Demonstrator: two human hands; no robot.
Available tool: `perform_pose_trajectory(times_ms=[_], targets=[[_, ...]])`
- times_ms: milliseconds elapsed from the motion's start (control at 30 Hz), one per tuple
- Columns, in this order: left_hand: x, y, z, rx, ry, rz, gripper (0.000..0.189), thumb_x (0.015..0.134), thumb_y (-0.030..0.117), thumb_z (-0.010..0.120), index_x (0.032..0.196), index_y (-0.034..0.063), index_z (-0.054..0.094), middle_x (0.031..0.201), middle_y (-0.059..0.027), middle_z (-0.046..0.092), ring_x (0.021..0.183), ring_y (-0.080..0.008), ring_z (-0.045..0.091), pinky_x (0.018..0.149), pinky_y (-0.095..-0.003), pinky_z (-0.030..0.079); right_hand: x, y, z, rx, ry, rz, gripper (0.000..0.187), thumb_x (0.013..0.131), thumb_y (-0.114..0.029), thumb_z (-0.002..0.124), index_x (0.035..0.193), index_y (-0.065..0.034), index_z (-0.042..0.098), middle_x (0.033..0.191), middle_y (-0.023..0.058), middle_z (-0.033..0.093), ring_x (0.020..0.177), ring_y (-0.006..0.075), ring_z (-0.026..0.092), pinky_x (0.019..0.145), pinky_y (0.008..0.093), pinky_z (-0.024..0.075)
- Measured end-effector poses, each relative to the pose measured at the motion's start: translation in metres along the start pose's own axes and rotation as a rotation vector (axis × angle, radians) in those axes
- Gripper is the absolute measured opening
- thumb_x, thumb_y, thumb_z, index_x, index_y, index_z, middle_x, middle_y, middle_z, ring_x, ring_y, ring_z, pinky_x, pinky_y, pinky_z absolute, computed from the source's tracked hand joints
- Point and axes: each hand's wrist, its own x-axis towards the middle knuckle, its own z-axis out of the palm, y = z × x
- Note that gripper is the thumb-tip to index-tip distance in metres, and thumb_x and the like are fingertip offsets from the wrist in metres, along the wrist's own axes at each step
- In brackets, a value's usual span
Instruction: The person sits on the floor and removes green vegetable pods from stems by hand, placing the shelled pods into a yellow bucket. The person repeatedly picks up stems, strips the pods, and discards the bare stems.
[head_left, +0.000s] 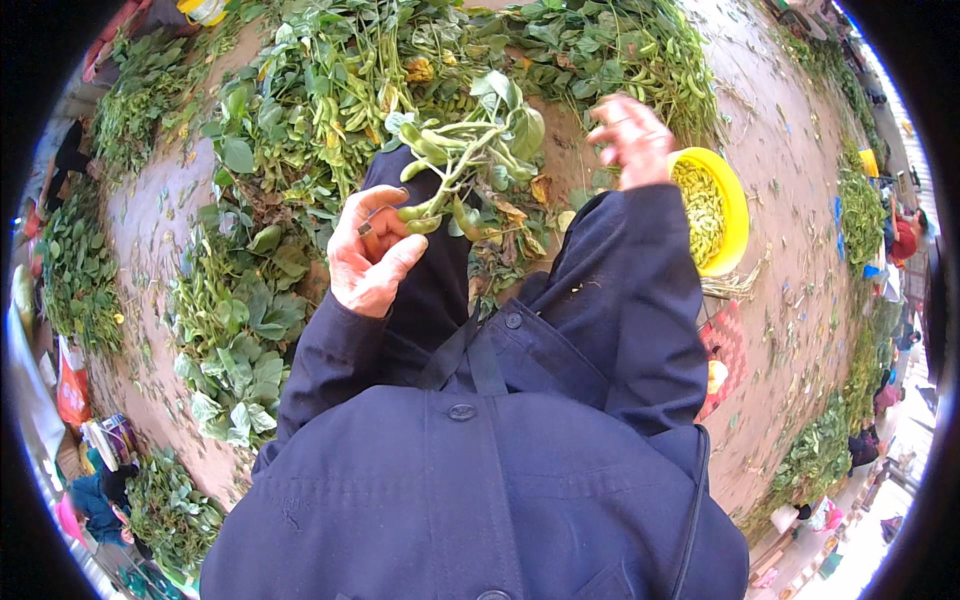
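Note:
My left hand (373, 251) holds a leafy soybean stalk (452, 178) by its near end, in front of my left knee. Plump green pods hang along that stalk, a few beside my thumb and fingertips. Above my right knee, my right hand (634, 139) is slightly blurred, its fingers apart and nothing seen in them. Just to its right stands a yellow bucket (735, 210) with many picked green pods (697, 214) inside. Part of the bucket's near side is hidden by my right sleeve.
Heaped soybean plants (322, 112) lie ahead and along my left side, with another bunch (660, 60) beyond my right hand. A red woven mat (724, 352) is at my right. Farther off, several people sit by more plant piles, including a person in red (904, 236).

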Motion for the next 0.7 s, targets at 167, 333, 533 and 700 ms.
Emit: perform_pose_trajectory(times_ms=[167, 333, 533, 700], targets=[[-0.002, -0.001, 0.007, 0.017, 0.024, -0.006, 0.044, 0.074, -0.007, 0.059, 0.113, -0.0018, 0.04, 0.078, -0.0043, 0.054, 0.063, -0.0052, 0.047, 0.057, -0.0166, 0.037, -0.07, 0.03, 0.061, -0.405, -0.464, -0.01, 0.019, 0.078, -0.02, 0.065, 0.082, -0.0019, 0.061, 0.066, 0.0018, 0.057, 0.052, 0.0072, 0.051, 0.045, 0.0226, 0.041], [-0.004, -0.002, 0.009, 0.016, 0.029, -0.011, 0.043, 0.074, -0.007, 0.059, 0.113, -0.0021, 0.041, 0.079, -0.0046, 0.054, 0.064, -0.0051, 0.047, 0.057, -0.0165, 0.038, -0.078, 0.043, 0.086, 0.094, -0.371, 0.298, 0.018, 0.079, -0.02, 0.065, 0.083, -0.003, 0.061, 0.061, -0.0007, 0.054, 0.048, 0.0067, 0.045, 0.044, 0.0222, 0.0366], [0.003, -0.001, -0.006, -0.225, 0.053, -0.031, 0.042, 0.074, -0.005, 0.058, 0.113, 0.0024, 0.043, 0.076, -0.009, 0.056, 0.042, -0.0047, 0.036, 0.037, -0.0172, 0.025, -0.072, 0.056, 0.071, -0.318, -0.384, -0.212, 0.015, 0.074, -0.011, 0.064, 0.08, 0.0, 0.057, 0.06, 0.0036, 0.054, 0.051, 0.0154, 0.051, 0.051, 0.0317, 0.0425], [0.005, -0.012, -0.007, -0.34, 0.036, -0.076, 0.041, 0.074, -0.005, 0.058, 0.112, 0.0037, 0.044, 0.073, -0.01, 0.055, 0.039, -0.0059, 0.034, 0.034, -0.0178, 0.024, -0.064, 0.048, 0.065, -1.034, -0.314, -0.709, 0.012, 0.068, -0.01, 0.058, 0.079, -0.0055, 0.054, 0.078, 0.0126, 0.058, 0.071, 0.0312, 0.058, 0.062, 0.0381, 0.0462]])
